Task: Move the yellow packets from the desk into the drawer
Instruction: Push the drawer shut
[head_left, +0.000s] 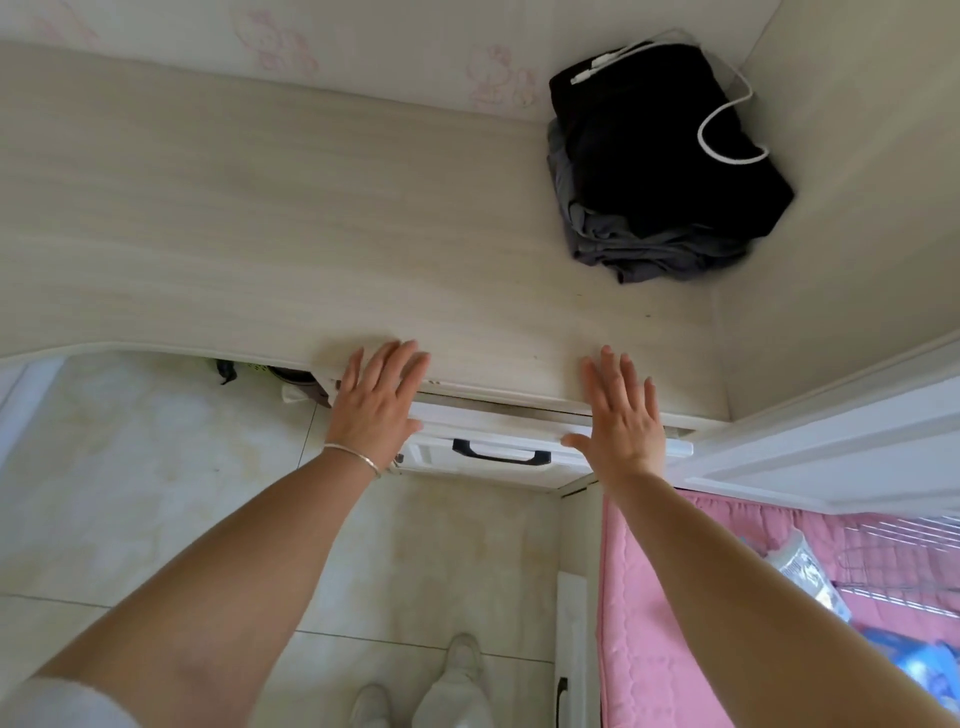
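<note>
No yellow packets show anywhere on the pale wood desk (270, 228). The white drawer (498, 447) with a black handle (501, 454) sits under the desk's front edge, nearly flush with it, only a narrow dark gap showing. My left hand (376, 402) lies flat, fingers apart, over the drawer's left top edge and the desk edge. My right hand (621, 415) lies flat the same way over the drawer's right top edge. Neither hand holds anything. The drawer's inside is hidden.
A folded pile of black and grey clothes (660, 171) with a white cord lies in the desk's back right corner. A pink mattress (675, 623) and white furniture panel stand at the right. Tiled floor (156, 467) and my feet are below.
</note>
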